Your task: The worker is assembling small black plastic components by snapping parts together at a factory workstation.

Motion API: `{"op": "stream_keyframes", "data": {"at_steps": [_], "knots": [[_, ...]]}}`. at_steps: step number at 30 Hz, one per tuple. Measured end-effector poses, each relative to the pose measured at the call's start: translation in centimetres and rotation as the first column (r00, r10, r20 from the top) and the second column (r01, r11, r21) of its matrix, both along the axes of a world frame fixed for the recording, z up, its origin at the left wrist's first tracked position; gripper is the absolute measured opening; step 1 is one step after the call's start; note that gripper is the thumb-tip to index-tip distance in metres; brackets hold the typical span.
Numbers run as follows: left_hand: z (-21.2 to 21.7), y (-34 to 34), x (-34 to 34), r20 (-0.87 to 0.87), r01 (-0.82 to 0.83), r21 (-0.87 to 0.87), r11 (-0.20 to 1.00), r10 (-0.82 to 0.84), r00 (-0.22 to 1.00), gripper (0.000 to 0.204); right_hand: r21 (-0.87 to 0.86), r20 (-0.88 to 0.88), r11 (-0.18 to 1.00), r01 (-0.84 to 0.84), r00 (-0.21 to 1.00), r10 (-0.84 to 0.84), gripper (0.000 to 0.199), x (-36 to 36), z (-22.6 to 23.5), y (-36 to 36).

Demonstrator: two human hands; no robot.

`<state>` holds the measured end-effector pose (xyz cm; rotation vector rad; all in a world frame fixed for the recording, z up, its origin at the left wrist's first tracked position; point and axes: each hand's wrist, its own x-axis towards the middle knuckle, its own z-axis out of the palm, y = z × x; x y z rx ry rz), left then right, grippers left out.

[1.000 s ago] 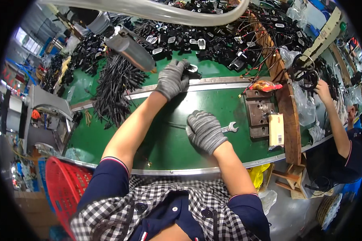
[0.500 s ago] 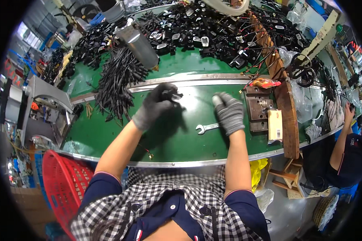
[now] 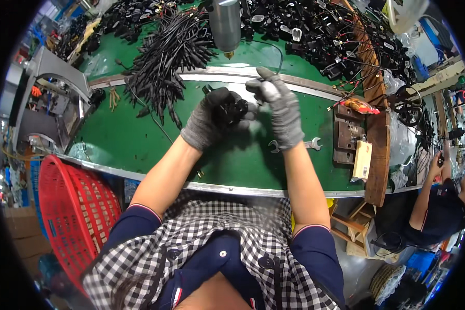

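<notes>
My left hand (image 3: 211, 120), in a grey knit glove, is closed around a small black plastic housing (image 3: 233, 109) above the green tabletop. Just right of it is my right hand (image 3: 281, 109), also gloved, with its fingers bent and pinched together. A thin black cable (image 3: 281, 54) curves down from the back of the table into these fingers; its end is hidden. Beneath my right wrist lies a double open-ended wrench (image 3: 313, 144), its middle covered by the arm. Over the table's back hangs a grey metal cylinder (image 3: 226, 26) with a brass-coloured tip.
A bundle of black cables (image 3: 165, 67) lies at back left, and black housings (image 3: 315, 44) heap along the back. Right are a drilled metal block (image 3: 343, 135), a yellow packet (image 3: 362, 159) and a wooden divider (image 3: 378, 155). A red basket (image 3: 77, 201) stands lower left; a co-worker (image 3: 439, 206) sits far right.
My right hand has lifted and come inward, its fingers now pinched at a cable. My left hand has shifted toward it, still with the housing. The view has turned; the wrench appears farther right.
</notes>
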<state>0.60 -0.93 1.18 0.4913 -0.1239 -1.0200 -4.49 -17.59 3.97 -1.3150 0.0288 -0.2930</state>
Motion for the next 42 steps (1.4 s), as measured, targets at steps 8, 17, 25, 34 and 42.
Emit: {"op": "stream_keyframes", "data": {"at_steps": [8,17,25,34,42], "knots": [[1.3,0.7,-1.3,-0.006,-0.114,0.062,0.992,0.115,0.993,0.041,-0.220,-0.043,0.975,0.008,0.999,-0.018,0.028,0.3,-4.2,0.3],[1.4,1.6,-0.3,0.226,-0.237,0.317,0.919,0.169,0.959,0.059,-0.954,0.258,0.143,0.263,0.965,-0.050,0.020,-0.7,-1.5,-0.1],[-0.4,1.1,0.5,0.057,-0.337,0.167,0.927,0.332,0.942,0.050,-0.544,-0.008,0.821,0.174,0.977,-0.213,0.020,-1.3,-1.6,1.1],[0.3,0.2,-0.6,0.182,-0.447,-0.018,0.894,0.442,0.878,0.034,-0.310,-0.153,0.950,0.032,0.985,-0.084,0.030,-1.0,-2.3,3.5],[0.0,-1.3,-1.7,0.188,-0.385,-0.130,0.914,0.404,0.895,0.033,-0.490,-0.132,0.870,-0.051,0.991,-0.016,0.046,-1.3,-2.4,3.4]]}}
